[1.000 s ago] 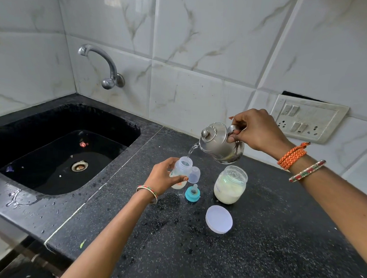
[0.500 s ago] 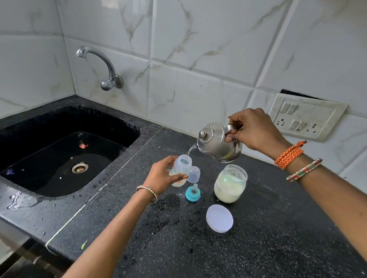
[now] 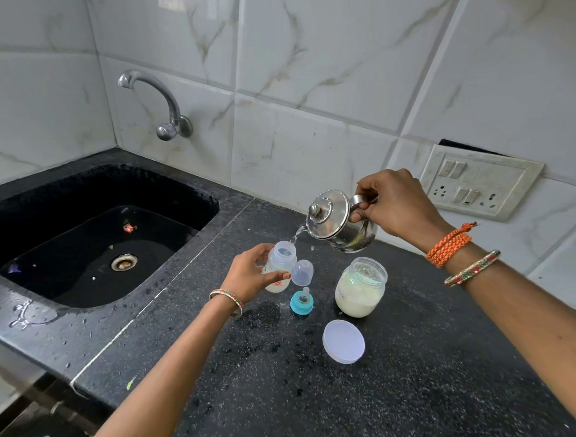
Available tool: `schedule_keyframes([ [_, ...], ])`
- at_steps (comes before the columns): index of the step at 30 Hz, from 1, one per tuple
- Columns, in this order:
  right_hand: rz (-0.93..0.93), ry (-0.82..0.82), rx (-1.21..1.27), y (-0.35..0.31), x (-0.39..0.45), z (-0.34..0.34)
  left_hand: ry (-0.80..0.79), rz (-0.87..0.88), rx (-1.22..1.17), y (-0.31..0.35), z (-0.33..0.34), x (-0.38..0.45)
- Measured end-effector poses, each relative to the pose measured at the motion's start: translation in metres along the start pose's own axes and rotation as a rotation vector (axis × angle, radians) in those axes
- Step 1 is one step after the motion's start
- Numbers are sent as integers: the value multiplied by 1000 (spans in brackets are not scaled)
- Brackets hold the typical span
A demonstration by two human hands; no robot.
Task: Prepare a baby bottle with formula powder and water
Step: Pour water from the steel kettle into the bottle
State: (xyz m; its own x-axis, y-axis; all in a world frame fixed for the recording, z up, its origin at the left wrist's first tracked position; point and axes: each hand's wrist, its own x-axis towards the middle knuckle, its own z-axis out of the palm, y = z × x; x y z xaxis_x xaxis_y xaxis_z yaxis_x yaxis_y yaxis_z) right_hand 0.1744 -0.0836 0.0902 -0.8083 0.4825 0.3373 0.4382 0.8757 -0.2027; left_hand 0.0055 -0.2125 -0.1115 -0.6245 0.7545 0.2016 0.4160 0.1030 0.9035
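Bottle [image 3: 279, 266] within left fingers' [image 3: 271, 275] curl, kettle [image 3: 337, 222] handle gripped by right fingers [image 3: 357, 216].

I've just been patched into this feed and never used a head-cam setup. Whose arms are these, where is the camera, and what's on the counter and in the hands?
There is no machine: a person's two bare arms, seen from one wide-angle camera on their head, looking down at a black counter beside a sink. The right hand tilts a small steel kettle by its handle, pouring water. The left hand holds the open baby bottle under the stream. On the counter stand a clear bottle cap, a teal nipple ring, an open jar of white powder and its white lid.
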Motion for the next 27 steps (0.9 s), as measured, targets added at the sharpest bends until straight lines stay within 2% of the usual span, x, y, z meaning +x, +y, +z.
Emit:
schedule_keyframes([
  [13,-16,10,-13,-3,-1,1,-65,5,35,-3,-3,1],
  [27,-59,12,-59,-9,-5,2,-39,52,71,5,-4,-2],
])
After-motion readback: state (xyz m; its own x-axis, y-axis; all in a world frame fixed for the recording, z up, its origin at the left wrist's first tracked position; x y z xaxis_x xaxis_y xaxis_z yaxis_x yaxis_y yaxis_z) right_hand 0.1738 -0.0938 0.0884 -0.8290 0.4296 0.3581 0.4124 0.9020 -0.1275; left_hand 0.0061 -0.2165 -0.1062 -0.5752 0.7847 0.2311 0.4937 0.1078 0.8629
